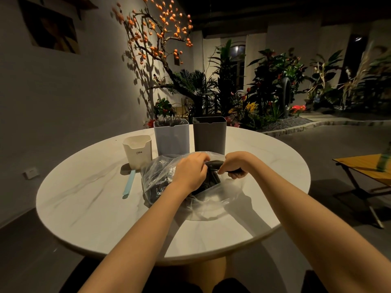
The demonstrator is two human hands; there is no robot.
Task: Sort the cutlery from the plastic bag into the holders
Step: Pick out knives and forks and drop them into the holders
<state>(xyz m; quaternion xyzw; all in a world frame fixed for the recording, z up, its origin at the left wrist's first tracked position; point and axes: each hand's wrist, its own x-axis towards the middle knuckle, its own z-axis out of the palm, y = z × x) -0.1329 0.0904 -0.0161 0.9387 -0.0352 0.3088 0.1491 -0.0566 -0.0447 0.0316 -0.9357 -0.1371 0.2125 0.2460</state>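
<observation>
A clear plastic bag [213, 205] full of dark cutlery lies in the middle of the round white table [88, 208]. My left hand [190, 170] reaches into the bag's mouth, fingers closed on a bunch of black cutlery [212, 176]. My right hand [234, 163] grips the same black bunch from the right. Behind the bag stand three holders: a small white one [138, 152], a tall light-blue one [171, 137] with clear cutlery sticking out, and a tall dark-grey one [209, 135].
A light-blue utensil [129, 185] lies flat on the table left of the bag, near the white holder. A wooden folding table [368, 168] stands at the right. Plants and an orange-fruited tree [156, 39] fill the background.
</observation>
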